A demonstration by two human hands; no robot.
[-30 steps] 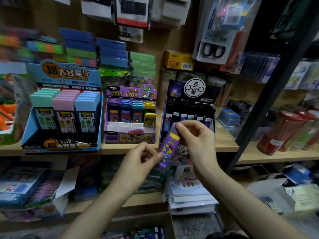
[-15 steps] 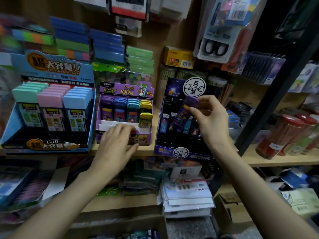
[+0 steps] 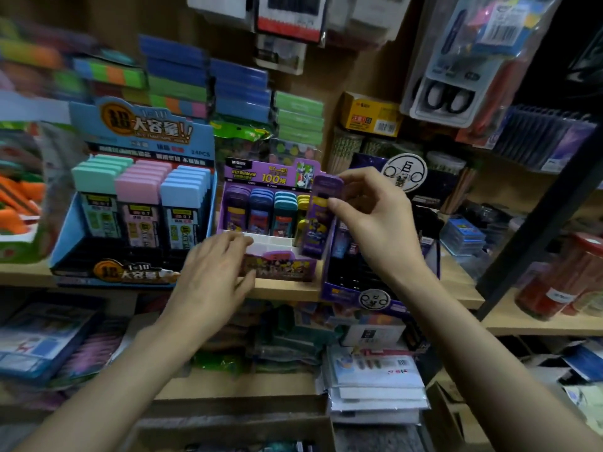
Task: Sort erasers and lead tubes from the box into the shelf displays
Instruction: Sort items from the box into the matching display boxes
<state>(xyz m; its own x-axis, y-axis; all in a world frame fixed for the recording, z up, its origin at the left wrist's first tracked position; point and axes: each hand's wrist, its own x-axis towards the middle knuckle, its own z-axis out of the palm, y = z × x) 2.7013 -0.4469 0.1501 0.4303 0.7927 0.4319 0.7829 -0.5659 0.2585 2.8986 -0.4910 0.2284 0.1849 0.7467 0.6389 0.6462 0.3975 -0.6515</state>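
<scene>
Two hands work at the purple display box (image 3: pixel 277 270) on the wooden shelf (image 3: pixel 287 291). The right hand (image 3: pixel 375 223) pinches a purple lead tube (image 3: pixel 321 216) between thumb and fingers, holding it upright at the box's right edge, just beside the yellow tubes (image 3: pixel 301 208) in its last row. The left hand (image 3: pixel 212 275) grasps nothing; its fingers lie loose against the box's front left corner. A blue display box (image 3: pixel 137 132) of pastel tubes stands left of it, a dark display box (image 3: pixel 346 293) to its right.
</scene>
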